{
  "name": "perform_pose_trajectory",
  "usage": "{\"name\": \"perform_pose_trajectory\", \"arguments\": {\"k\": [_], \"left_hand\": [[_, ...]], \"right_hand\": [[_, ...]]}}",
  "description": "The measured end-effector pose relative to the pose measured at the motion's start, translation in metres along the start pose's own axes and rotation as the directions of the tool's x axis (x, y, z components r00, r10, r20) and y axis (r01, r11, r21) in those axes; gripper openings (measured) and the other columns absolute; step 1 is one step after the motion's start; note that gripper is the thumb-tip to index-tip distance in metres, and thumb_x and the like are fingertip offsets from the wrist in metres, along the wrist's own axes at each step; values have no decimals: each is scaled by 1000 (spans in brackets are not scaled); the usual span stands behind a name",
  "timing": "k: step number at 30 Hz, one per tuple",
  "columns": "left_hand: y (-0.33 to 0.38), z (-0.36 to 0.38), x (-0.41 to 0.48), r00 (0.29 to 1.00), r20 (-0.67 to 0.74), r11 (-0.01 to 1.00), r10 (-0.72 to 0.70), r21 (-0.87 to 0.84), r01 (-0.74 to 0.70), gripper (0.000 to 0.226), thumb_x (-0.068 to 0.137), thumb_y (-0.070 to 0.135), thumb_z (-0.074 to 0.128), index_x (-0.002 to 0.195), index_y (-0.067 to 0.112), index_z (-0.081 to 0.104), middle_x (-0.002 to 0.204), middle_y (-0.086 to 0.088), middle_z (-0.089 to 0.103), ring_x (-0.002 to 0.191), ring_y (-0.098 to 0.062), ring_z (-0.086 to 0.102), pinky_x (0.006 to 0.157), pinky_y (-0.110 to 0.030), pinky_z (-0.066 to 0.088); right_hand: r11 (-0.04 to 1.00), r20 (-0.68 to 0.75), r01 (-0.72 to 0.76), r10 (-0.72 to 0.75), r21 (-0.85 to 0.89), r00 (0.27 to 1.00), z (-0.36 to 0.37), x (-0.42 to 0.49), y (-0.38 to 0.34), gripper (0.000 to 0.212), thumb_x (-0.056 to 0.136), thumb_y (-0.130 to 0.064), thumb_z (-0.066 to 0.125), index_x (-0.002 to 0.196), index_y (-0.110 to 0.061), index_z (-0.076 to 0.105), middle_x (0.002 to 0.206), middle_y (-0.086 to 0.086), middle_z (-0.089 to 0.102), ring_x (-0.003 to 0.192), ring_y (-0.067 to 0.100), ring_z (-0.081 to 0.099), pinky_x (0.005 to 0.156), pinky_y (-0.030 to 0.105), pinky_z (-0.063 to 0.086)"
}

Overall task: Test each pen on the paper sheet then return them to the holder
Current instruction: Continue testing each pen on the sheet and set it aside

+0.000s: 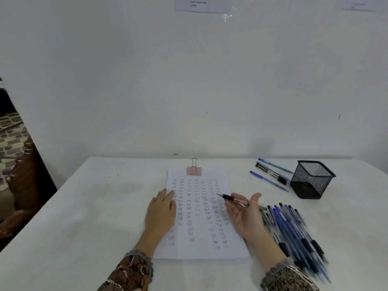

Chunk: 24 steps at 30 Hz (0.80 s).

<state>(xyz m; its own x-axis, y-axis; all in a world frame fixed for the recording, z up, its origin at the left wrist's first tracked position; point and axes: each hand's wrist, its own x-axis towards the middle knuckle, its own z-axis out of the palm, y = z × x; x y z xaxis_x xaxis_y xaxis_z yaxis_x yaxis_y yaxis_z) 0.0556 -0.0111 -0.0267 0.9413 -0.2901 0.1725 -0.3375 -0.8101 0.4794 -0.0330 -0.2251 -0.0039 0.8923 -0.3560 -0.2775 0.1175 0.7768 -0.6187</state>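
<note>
A white paper sheet [199, 215], covered in several columns of small handwritten words, lies in the middle of the table with a pink binder clip [194, 170] at its top edge. My left hand [162, 208] rests flat on the sheet's left side. My right hand [244, 215] is over the sheet's right side, palm up, holding a clear pen with a black grip [231, 198] whose tip points left just above the paper. A black mesh holder [312, 179] stands at the far right and looks empty. Several blue and black pens [294, 234] lie in a pile right of the sheet.
A few more pens [270, 173] lie loose just left of the holder near the table's back edge. The white wall rises directly behind the table. A dark wooden object [23, 185] stands beyond the table's left edge.
</note>
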Motion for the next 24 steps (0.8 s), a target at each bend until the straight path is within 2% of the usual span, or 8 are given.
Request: {"name": "perform_pose_trajectory", "arguments": {"k": [3,4,6,9,11,16,19,24], "left_hand": [[0,-2,-2,1000,-16,1000,-3,-13,3,43,99,23,28,142,17,33,152,-4,23,139,-19,23,115,-32,18],[0,-2,-2,1000,-11,1000,-4,-16,4,43,99,23,29,142,17,33,153,-5,23,139,-19,22,115,-32,17],[0,-1,-2,1000,0,1000,-5,-19,5,44,99,23,28,142,17,33,153,-5,22,140,-19,21,115,-32,16],[-3,-4,0,1000,14,999,-8,-46,9,43,98,23,29,141,20,35,152,-2,25,136,-20,29,111,-32,22],[-10,-7,0,1000,23,998,10,-61,-8,42,99,23,30,141,24,36,152,2,26,135,-18,31,110,-31,26],[-18,-6,-3,998,6,997,57,-54,-57,43,99,24,30,141,26,34,152,6,25,137,-14,28,110,-28,26],[-18,-4,-3,998,-4,996,67,-50,-67,43,99,24,30,142,25,34,152,5,25,138,-14,27,111,-28,25],[-18,-2,-2,998,-9,997,54,-45,-55,43,99,24,30,141,25,35,152,5,25,137,-15,29,109,-29,27]], "right_hand": [[987,77,83,-72,-138,994,1,-10,-6,12,78,-10,63,76,-4,53,75,16,67,64,20,71,57,19,57],[973,95,129,-112,-194,989,-4,-8,-4,16,70,2,66,75,-5,52,72,14,66,63,19,70,57,17,56],[940,103,180,-156,-291,982,-7,-8,-1,19,76,14,58,77,-4,53,67,12,65,59,17,69,55,16,54],[895,147,253,-213,-368,966,-7,-8,3,23,82,19,49,75,-3,52,65,8,65,59,14,66,57,15,53],[840,176,298,-243,-454,954,-8,-8,3,25,82,18,52,73,-5,48,57,7,62,50,14,59,48,16,47],[626,192,420,-400,-657,896,-12,-11,11,55,72,23,54,51,-20,28,58,-4,32,49,7,28,48,14,27],[630,162,409,-413,-660,896,-11,-13,14,57,65,24,46,48,-25,22,51,-9,23,47,6,17,46,14,20],[583,148,363,-384,-727,912,-9,-14,13,51,67,25,43,53,-19,22,48,-9,21,44,4,19,44,17,20]]}}
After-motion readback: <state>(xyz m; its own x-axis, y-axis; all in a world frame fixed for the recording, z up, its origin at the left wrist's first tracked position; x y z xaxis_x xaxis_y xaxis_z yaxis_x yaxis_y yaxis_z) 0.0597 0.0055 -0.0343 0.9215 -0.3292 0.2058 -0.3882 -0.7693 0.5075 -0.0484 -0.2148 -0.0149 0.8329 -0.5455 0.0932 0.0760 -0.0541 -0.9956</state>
